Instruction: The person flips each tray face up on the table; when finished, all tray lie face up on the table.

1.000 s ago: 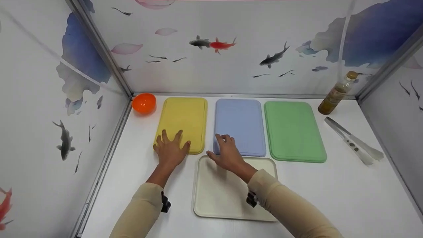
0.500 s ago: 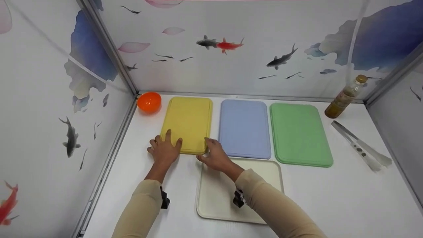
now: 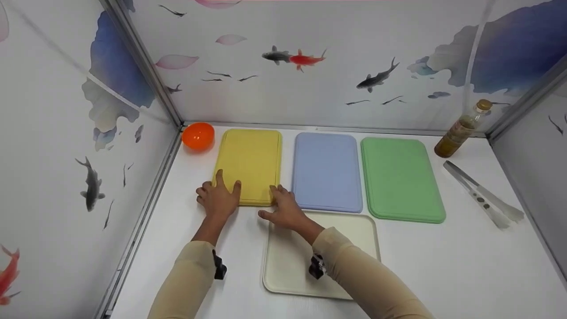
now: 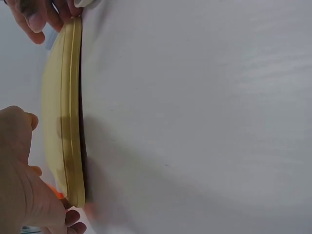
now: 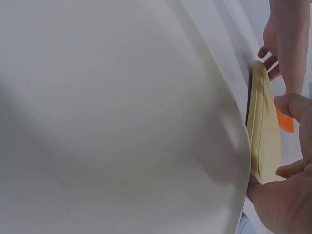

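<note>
A flat yellow rectangular board point(image 3: 250, 155) with rounded corners and a stepped rim lies at the back left. My left hand point(image 3: 220, 200) is at its near-left corner, index finger and thumb over the top, other fingers along the side. In the left wrist view, fingers of the left hand point(image 4: 29, 185) touch the board's end. At the near-right corner is my right hand point(image 3: 287, 210), fingers against the board's edge, thumb apart. The right wrist view has the right hand point(image 5: 292, 195) beside the yellow board point(image 5: 263, 131); some fingertips are hidden.
A cream tray point(image 3: 323, 283) lies under my right forearm. Right of the yellow board are a blue board point(image 3: 328, 173) and a green board point(image 3: 401, 177). An orange bowl point(image 3: 198, 136) stands back left; an oil bottle point(image 3: 458, 133) and metal tongs point(image 3: 480, 195) are at the right.
My left hand has slid from the yellow board's top to its near-left corner. My right hand has moved left, from the blue board to the yellow board's near-right corner.
</note>
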`<state>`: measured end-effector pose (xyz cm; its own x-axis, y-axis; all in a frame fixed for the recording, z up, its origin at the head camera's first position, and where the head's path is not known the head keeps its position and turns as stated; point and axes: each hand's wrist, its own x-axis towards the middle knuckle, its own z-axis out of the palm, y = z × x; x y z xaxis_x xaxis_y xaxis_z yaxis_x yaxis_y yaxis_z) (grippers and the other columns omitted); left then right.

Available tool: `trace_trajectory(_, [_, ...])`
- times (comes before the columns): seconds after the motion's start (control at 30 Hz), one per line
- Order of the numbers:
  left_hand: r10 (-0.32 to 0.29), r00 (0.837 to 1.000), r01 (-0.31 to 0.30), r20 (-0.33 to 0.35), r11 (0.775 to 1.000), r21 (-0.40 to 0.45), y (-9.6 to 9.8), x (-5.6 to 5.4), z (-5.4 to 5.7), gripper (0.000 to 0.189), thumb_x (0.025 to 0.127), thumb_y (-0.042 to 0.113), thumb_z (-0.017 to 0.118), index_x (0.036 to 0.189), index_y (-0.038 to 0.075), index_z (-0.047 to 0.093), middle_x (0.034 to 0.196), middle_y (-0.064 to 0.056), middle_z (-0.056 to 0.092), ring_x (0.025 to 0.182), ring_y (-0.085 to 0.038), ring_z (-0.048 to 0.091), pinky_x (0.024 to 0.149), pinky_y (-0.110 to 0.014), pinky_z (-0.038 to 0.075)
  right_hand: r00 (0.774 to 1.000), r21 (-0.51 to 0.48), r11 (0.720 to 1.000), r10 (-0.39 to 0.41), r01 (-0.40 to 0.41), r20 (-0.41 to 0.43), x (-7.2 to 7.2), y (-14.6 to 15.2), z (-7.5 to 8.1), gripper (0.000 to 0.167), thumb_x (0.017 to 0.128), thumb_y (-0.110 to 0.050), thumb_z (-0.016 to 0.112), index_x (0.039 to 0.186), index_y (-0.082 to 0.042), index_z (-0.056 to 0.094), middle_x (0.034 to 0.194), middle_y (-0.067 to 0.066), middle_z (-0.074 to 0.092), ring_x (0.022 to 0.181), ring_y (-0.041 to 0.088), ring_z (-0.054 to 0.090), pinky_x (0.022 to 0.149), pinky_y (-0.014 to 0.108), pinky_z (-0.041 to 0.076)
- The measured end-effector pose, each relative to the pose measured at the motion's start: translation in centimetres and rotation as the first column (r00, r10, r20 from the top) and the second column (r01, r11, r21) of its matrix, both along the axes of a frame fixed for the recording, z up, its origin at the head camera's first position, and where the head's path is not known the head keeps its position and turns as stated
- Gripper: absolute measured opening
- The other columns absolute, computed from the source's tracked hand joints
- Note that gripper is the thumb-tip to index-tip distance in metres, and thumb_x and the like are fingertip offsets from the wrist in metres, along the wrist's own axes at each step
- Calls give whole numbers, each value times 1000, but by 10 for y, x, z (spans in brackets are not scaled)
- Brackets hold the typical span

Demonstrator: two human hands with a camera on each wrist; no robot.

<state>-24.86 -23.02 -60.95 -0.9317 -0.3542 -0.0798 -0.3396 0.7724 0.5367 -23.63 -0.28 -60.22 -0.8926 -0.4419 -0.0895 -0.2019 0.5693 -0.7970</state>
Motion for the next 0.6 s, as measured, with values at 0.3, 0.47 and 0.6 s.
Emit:
trace_trajectory(0.3, [58,978,-45,-200,997,68,6,1,14,75,107,50,60,170,15,36,157,-36,35,146,-54,26,116,-68,23,999,-21,1000,-21,22,48,-2,-2,3,103,98,-36,84,174,2,25,179,35,20,166,53,25,132,64,31])
trace_trajectory(0.47, [54,953,-36,-297,997,66,11,0,24,71,108,47,60,169,16,39,157,-31,35,146,-51,27,116,-66,22,999,-41,999,-22,23,36,-6,-3,3,104,96,-33,86,174,1,25,176,33,27,163,51,34,131,61,35])
trace_trajectory(0.6, [50,924,-25,-378,997,71,15,2,30,68,109,44,60,167,16,40,156,-27,36,145,-49,27,116,-64,23,999,-44,999,-13,15,34,-10,-3,2,104,95,-34,87,173,0,28,176,33,30,163,50,34,132,60,34])
